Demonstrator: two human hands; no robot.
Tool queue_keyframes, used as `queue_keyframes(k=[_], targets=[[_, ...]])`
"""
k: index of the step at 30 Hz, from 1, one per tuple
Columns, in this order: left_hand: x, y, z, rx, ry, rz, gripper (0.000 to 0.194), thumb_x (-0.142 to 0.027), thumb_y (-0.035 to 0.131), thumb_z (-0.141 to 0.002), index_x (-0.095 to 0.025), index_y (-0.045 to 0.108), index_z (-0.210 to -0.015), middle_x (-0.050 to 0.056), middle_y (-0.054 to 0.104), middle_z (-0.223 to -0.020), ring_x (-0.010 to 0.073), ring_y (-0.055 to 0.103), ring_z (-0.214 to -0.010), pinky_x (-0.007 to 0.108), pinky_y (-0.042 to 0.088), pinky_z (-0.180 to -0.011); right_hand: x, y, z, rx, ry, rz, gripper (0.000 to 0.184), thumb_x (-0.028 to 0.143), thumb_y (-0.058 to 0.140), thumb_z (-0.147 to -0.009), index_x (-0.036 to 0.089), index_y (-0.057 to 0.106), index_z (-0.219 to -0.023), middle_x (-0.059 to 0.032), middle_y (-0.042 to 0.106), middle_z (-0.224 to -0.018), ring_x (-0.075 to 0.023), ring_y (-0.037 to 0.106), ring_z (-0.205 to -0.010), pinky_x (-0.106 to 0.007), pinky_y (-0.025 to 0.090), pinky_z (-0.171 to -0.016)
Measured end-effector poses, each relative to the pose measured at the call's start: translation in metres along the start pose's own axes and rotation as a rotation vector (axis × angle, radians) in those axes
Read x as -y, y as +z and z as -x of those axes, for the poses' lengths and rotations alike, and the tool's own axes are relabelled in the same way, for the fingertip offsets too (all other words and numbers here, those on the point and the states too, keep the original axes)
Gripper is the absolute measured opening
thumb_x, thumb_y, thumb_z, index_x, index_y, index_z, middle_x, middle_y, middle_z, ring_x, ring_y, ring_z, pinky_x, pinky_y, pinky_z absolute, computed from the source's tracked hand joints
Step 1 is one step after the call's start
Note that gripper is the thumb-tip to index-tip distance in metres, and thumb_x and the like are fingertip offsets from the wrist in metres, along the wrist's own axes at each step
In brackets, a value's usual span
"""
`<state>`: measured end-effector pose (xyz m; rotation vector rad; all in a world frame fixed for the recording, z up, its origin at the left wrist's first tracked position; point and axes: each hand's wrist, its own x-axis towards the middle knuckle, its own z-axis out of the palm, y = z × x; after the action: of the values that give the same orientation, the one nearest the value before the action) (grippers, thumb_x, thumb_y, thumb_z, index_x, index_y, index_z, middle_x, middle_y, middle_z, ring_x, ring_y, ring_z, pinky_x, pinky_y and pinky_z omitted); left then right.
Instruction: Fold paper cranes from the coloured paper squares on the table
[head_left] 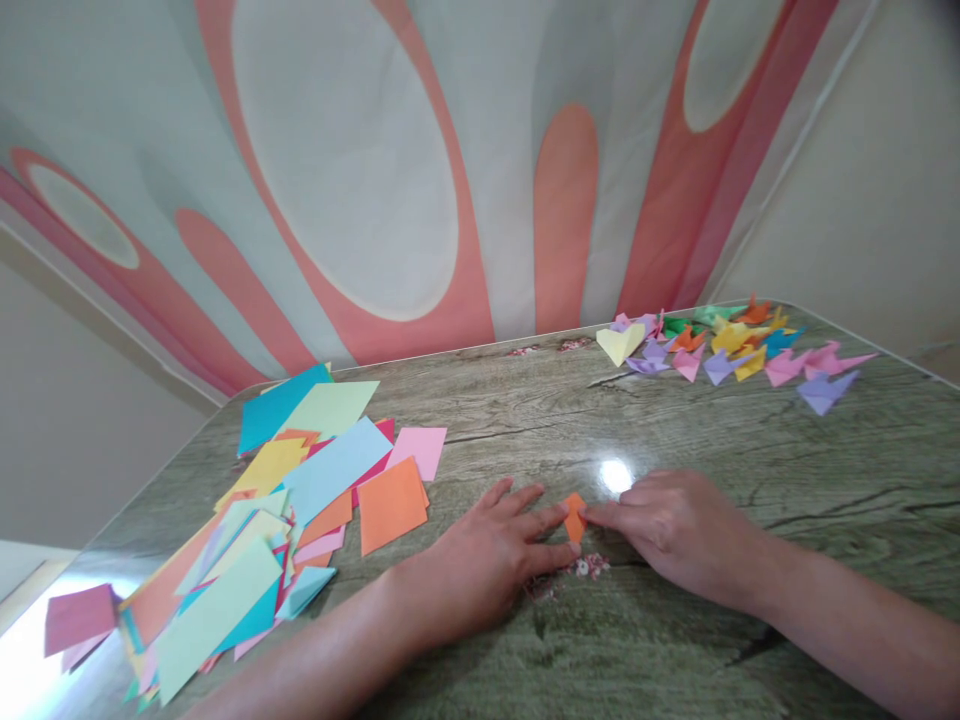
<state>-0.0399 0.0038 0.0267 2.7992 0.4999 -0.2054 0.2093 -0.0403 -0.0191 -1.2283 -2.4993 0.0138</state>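
Note:
A small orange piece of folded origami paper [575, 520], shaped like a narrow kite, lies flat on the wood-patterned table [510, 410]. My left hand [499, 540] rests palm down with its fingers spread, two fingertips touching the paper's left and lower edges. From the other side, my right hand [675, 525] presses the paper's right edge with an outstretched index finger. Its remaining fingers are curled in, and the thumb is mostly hidden.
Loose coloured paper sheets [337, 470] are heaped at the left, some reaching the table's edge. A dark pink stack [79, 620] sits at the far left. Several folded paper cranes [722, 366] gather at the back right beside a pale yellow folded piece [621, 344]. A patterned curtain [510, 180] hangs behind.

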Motion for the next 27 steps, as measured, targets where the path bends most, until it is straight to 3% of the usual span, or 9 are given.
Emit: queue_keyframes(k=[5,18,23,27], targets=[[0.000,0.000,0.000,-0.017,0.007,0.005,0.050,-0.017,0.053,-0.088,-0.034,0.047,-0.134,0.000,0.037,-0.150,0.0327,0.026,-0.140,0.062,0.024,-0.109,0.003,0.002,-0.001,0.035,0.008,-0.006,0.043,0.007,0.051,-0.084,0.031,0.066,-0.117,0.0041,0.072,-0.064,-0.0137,0.064,-0.053,-0.026,0.037,-0.053],[0.001,0.001,0.002,-0.048,0.010,0.047,0.047,-0.019,0.056,-0.087,-0.036,0.052,-0.131,0.001,0.039,-0.149,0.0333,0.028,-0.139,0.062,0.025,-0.108,-0.005,-0.005,0.000,0.174,0.121,0.044,0.051,0.006,0.054,-0.079,0.041,0.067,-0.114,0.0023,0.077,-0.072,-0.0170,0.069,-0.057,-0.026,0.035,-0.048],[0.007,0.000,0.004,-0.055,0.042,0.082,0.048,-0.010,0.055,-0.084,-0.035,0.058,-0.125,0.000,0.042,-0.147,0.0320,0.027,-0.140,0.058,0.030,-0.108,-0.007,-0.003,0.000,0.149,0.126,0.005,0.049,0.006,0.055,-0.080,0.040,0.067,-0.114,0.0024,0.077,-0.074,-0.0169,0.070,-0.058,-0.025,0.040,-0.049],[0.017,0.008,0.002,-0.166,0.054,0.173,0.038,-0.009,0.054,-0.084,-0.035,0.069,-0.108,-0.002,0.059,-0.131,0.0263,0.037,-0.136,0.053,0.034,-0.107,-0.008,0.001,0.001,0.060,0.116,-0.103,0.046,0.005,0.054,-0.081,0.035,0.070,-0.111,0.0029,0.078,-0.078,-0.0158,0.071,-0.064,-0.025,0.047,-0.054]])
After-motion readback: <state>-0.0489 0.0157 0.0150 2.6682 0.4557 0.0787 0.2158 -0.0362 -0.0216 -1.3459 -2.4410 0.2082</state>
